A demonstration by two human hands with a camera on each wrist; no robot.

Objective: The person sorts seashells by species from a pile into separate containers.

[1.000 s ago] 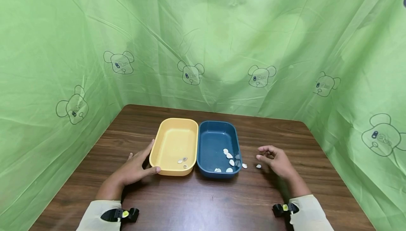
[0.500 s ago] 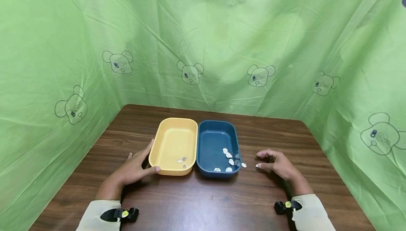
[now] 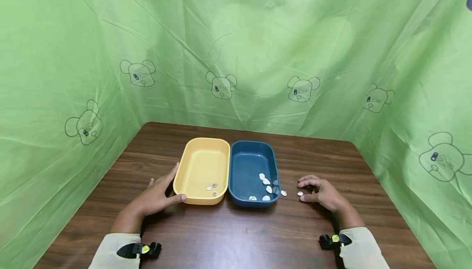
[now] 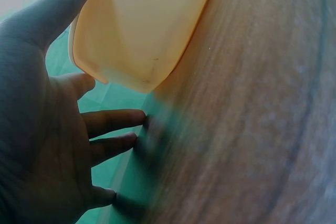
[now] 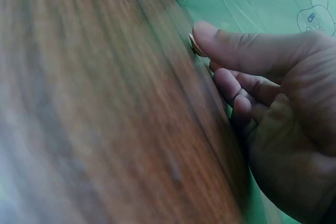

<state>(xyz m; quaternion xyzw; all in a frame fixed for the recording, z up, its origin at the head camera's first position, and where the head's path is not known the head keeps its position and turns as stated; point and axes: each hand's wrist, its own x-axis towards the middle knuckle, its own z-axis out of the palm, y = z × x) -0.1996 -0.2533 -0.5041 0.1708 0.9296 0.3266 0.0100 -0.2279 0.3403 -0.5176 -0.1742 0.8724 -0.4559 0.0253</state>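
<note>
My left hand (image 3: 156,195) rests against the near left side of a yellow plastic bin (image 3: 202,200), thumb at the front corner, other fingers spread along the side. In the left wrist view, those fingers (image 4: 113,123) reach out straight below the bin. To the right, my right hand (image 3: 324,195) is low over the table with loosely bent fingers. Its thumb tip is right at a small whitish seashell (image 3: 300,193), while the index fingertip stands apart from it. In the right wrist view the thumb (image 5: 226,43) partly covers this shell (image 5: 196,46).
A dark blue bin (image 3: 250,162) stands beside the yellow one, with several white shells (image 3: 266,181) in its right part. Small shells (image 3: 209,188) lie in the yellow bin. Another shell (image 3: 283,193) lies on the wooden table (image 3: 236,236) by the blue bin. Green curtains (image 3: 258,109) surround the table.
My right hand has shifted slightly down, bringing the thumb from above the shell to its near side. The shell, partly covered half a second ago, shows again. The left hand stays put.
</note>
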